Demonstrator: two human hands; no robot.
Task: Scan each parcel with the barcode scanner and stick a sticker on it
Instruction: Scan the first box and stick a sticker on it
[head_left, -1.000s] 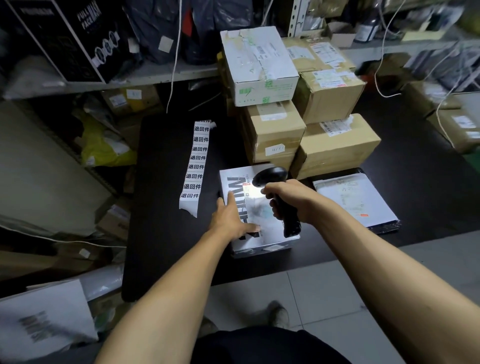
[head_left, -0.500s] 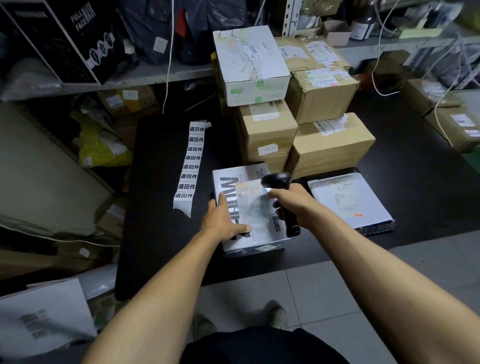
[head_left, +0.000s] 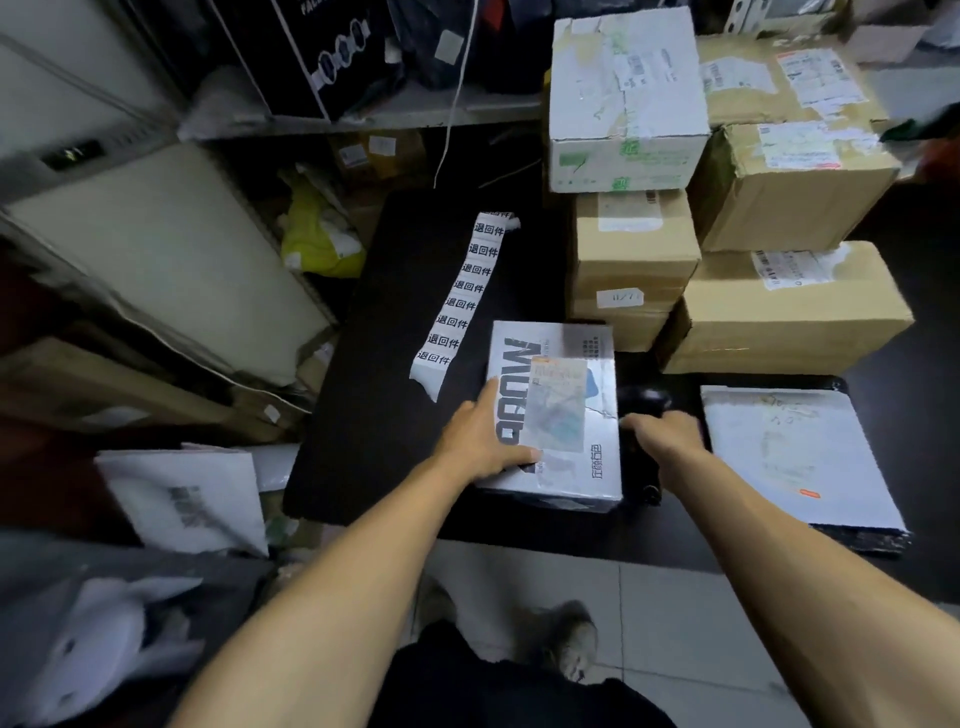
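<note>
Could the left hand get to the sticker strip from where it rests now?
Probably yes. The left hand lies flat on the white parcel, holding nothing, and the sticker strip lies just beyond it on bare black table, nothing between.

The barcode scanner (head_left: 641, 415) was lowered from above the white parcel (head_left: 558, 415) to the black table (head_left: 374, 415) just beside the parcel's right edge, where it was held by the right hand (head_left: 665, 434). The bright glare seen earlier on the parcel's label was gone. The left hand (head_left: 483, 441) was shifted slightly toward the parcel's near left corner.
</note>
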